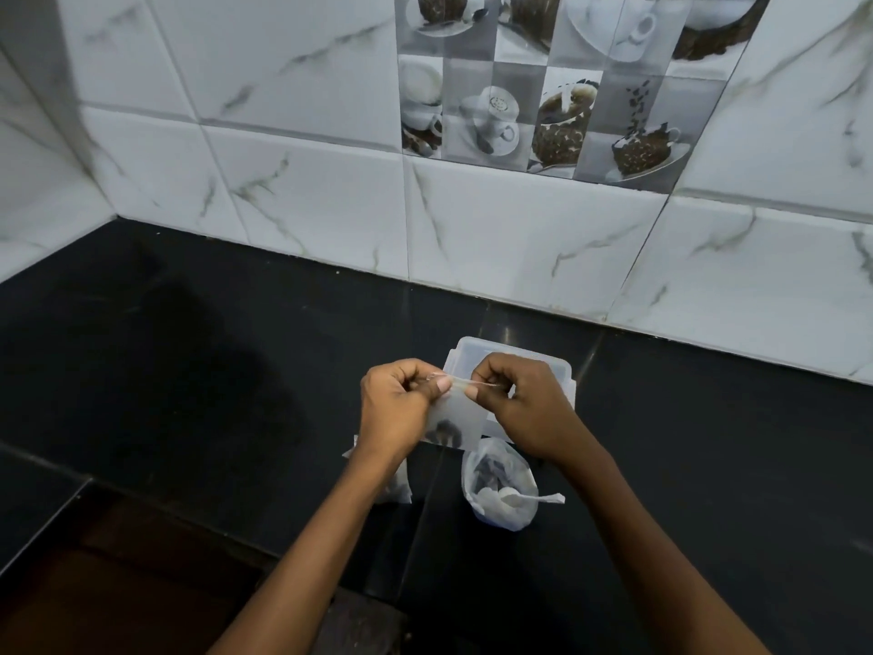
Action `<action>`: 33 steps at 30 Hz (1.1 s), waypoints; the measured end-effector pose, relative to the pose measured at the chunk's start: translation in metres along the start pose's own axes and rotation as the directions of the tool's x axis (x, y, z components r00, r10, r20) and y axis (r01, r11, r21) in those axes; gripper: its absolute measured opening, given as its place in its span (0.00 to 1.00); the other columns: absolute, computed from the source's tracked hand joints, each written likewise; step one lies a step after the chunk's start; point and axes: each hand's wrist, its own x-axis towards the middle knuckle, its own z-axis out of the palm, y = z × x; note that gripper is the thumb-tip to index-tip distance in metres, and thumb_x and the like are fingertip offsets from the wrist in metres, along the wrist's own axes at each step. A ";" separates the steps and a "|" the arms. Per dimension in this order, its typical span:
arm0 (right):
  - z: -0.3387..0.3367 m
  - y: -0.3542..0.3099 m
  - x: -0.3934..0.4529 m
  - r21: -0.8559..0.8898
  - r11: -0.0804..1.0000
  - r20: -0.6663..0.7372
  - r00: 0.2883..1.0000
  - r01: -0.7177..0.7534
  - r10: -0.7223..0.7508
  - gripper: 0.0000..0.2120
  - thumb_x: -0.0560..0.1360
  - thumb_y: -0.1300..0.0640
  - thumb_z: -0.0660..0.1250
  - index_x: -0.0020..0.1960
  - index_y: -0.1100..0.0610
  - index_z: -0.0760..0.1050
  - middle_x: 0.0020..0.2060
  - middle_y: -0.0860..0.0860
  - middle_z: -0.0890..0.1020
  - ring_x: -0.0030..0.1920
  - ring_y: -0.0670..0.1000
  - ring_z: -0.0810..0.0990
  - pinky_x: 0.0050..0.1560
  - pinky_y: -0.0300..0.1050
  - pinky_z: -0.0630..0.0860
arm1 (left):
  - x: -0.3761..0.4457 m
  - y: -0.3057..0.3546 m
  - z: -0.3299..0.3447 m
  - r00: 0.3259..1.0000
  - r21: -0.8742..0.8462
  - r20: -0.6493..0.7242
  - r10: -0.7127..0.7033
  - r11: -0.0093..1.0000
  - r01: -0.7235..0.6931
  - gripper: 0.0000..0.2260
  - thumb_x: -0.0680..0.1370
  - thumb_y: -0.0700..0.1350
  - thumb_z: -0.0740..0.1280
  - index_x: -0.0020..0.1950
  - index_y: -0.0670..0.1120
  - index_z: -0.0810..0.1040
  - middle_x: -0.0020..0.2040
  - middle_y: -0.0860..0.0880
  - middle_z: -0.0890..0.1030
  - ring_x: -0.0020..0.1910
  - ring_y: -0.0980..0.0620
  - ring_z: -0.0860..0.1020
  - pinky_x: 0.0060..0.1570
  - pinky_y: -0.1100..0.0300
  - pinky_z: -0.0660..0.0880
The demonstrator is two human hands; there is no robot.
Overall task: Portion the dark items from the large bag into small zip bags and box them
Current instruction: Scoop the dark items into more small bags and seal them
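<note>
Nearest the front edge of the black counter (198, 371), two bare forearms reach in from below. Just right of them sits the large bag (500, 484), mouth open and rolled down, with dark items (491, 472) showing inside along with some pale pieces, and a loose strip of plastic trailing off its right side. Left of it, half hidden under the left wrist, lies another small bag (399, 489) flat on the counter; its contents are hard to make out. Above these, both hands hold a zip bag (456, 418) up off the counter. The left hand (394, 408) pinches the left end of the bag's top seam between thumb and curled fingers, and the right hand (524, 404) pinches the right end the same way, so the seam is stretched taut between them. The bag hangs down translucent, with a small clump of dark pieces gathered at its bottom. Right behind the hands stands the clear box (512, 356), partly hidden by them, with something dark visible inside. Beyond that, the counter runs back to the marbled tile wall (519, 229) and its coffee-cup picture tile (543, 87).
</note>
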 end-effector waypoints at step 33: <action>0.118 0.041 -0.059 -0.285 0.944 -0.101 0.984 -0.168 0.145 0.16 0.72 0.67 0.68 0.58 0.58 0.79 0.55 0.53 0.79 0.52 0.54 0.80 0.50 0.45 0.77 | -0.054 -0.127 -0.030 0.996 0.632 0.054 -0.073 0.775 0.023 0.10 0.73 0.37 0.66 0.51 0.49 0.79 0.51 0.56 0.77 0.49 0.54 0.77 0.43 0.62 0.71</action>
